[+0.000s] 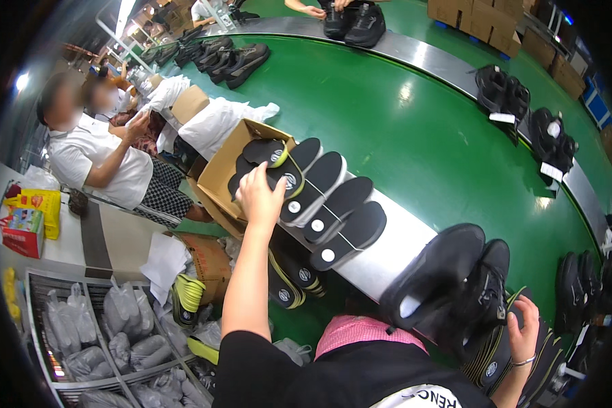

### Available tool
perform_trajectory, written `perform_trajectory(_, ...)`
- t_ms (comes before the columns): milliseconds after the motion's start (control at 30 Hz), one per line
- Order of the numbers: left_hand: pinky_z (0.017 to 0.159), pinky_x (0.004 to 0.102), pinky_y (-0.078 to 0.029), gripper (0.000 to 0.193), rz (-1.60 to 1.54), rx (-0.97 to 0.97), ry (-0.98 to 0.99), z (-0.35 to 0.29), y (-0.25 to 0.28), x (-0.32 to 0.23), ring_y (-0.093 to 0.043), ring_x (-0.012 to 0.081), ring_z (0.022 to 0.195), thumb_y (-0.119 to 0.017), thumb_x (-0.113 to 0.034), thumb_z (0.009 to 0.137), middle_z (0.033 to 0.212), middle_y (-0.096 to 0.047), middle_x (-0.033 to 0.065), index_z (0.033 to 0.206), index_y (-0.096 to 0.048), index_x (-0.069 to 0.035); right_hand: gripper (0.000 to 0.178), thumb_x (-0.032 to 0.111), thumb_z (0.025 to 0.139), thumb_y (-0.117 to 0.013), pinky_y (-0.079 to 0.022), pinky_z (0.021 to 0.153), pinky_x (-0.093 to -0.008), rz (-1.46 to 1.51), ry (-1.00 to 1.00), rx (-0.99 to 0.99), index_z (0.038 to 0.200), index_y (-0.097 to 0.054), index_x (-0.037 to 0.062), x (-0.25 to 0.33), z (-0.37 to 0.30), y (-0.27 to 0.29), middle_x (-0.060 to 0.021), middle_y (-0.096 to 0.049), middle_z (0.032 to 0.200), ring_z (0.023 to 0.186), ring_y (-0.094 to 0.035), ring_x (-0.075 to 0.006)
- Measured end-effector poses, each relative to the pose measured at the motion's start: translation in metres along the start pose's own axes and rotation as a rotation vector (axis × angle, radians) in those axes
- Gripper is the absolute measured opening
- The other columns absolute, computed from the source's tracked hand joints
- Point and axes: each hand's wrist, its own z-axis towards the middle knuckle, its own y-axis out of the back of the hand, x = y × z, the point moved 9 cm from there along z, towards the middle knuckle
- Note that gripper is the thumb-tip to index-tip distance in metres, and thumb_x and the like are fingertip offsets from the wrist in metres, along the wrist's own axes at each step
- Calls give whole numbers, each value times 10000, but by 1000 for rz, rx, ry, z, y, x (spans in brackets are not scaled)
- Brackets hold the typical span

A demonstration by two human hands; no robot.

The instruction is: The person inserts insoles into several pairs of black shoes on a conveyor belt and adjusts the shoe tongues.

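Observation:
My left hand (pixel 260 198) reaches to an open cardboard box (pixel 219 158) on the belt. Its thumb and fingers are apart, against black insoles with yellow-green edges (pixel 294 178) standing in the box. Pairs of black insoles or soles with white round stickers (pixel 347 234) lie beside the box, some with a thin band around them. My right hand (pixel 523 330), a bracelet at its wrist, is beside a stack of black insoles with yellowish edges (pixel 493 367). Its fingers are apart; no held thing shows clearly. Before me stands a pair of black shoes (pixel 449 272), partly overlapping.
A rack (pixel 109 364) with grey plastic-wrapped bundles stands at lower left. Loose insoles (pixel 187 299) and a brown carton (pixel 207 265) are beside it. A person in a white shirt (pixel 109 153) sits at left. A curved metal conveyor (pixel 449 71) carries black shoes around the green floor.

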Motion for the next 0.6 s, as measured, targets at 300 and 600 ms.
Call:
perform_trajectory(300,757,414,-350,126,123,89,-55,51,-36,21,-553,223,823,-542,-177,764,839,-620,35,838,-624,-117,274,65,680,-584,-345,903,-390,-30,89,102,941,-528,2,97,39,-39,-173,-503,1089,1031,-459,-332)
perform_trajectory(600,816,281,-404,230,-791,-383,530,-58,58,160,-512,157,905,-565,-137,816,938,-567,71,1001,-545,-2,238,93,747,-546,-353,902,-354,-30,167,283,963,-540,-4,146,53,-83,-162,-520,1099,1032,-487,-288)
